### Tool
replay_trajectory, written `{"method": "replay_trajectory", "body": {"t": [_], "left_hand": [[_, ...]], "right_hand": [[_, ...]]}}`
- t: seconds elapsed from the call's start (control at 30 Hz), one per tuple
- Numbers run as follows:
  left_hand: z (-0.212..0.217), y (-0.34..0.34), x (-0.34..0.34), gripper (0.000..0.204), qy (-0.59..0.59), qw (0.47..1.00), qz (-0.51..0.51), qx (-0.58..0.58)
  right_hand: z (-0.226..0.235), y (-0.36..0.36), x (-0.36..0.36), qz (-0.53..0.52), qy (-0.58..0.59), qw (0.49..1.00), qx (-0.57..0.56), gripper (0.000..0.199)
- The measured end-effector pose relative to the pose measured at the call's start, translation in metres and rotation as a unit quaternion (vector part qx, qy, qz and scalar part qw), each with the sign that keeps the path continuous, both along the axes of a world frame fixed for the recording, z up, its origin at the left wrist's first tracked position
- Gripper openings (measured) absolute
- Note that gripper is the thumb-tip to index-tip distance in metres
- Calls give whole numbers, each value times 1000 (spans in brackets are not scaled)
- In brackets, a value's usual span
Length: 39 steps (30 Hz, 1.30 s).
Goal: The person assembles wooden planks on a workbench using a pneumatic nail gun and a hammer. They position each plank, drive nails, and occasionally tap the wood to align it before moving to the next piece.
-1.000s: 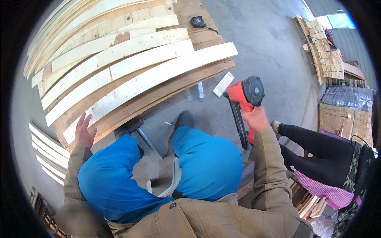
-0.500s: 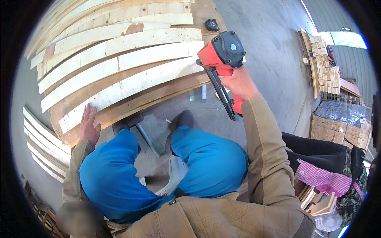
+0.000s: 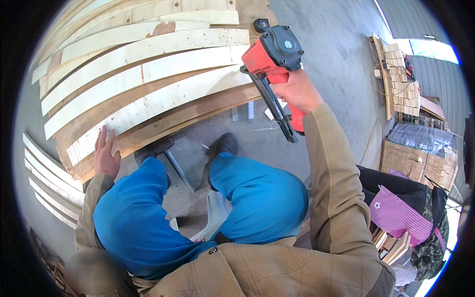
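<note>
My right hand (image 3: 301, 93) is wrapped round the grip of a red and black nail gun (image 3: 281, 49). The gun's nose meets the right end of the nearest pale board (image 3: 163, 110); its long black magazine slants down toward me. At the other end of that board, my left hand (image 3: 107, 154) lies with fingers spread, fingertips at its near edge. Beneath runs a thicker, browner timber (image 3: 173, 129). Several more pale strips (image 3: 143, 47) are laid out beyond, roughly side by side with gaps between. Whether a fastener sits under the nose is hidden.
A black tape measure (image 3: 261, 25) rests beyond the gun. On the floor, a hammer (image 3: 179, 171) leans by my left foot and strips of fasteners (image 3: 251, 112) lie under the bench edge. More boards (image 3: 52, 173) are at left; stacked wood blocks (image 3: 403, 74) and a wrapped pallet (image 3: 418, 156) stand right.
The whole view has shifted slightly. Both hands keep their places on the board and the nail gun, and the gun's nose stays at the board's right end.
</note>
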State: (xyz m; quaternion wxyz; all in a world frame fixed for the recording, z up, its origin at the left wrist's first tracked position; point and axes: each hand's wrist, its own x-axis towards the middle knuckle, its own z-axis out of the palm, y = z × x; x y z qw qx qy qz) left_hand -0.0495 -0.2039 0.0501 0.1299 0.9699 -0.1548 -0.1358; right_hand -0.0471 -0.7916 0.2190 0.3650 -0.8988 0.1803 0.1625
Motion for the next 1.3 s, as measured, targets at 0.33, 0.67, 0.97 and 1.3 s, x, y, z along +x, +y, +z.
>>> {"method": "replay_trajectory", "body": {"t": [0.33, 0.67, 0.97, 1.3], "left_hand": [[-1, 0, 0, 80, -13, 1000, -7, 8], [2, -2, 0, 80, 2, 1000, 7, 14], [-1, 0, 0, 82, 1, 1000, 5, 6], [-5, 2, -2, 86, -24, 1000, -7, -5]], "right_hand": [[-8, -13, 6, 75, -51, 995, -41, 27], [10, -17, -12, 42, 55, 995, -70, 43], [14, -21, -20, 34, 26, 998, -52, 40], [8, -17, -26, 20, 23, 999, -25, 35]]}}
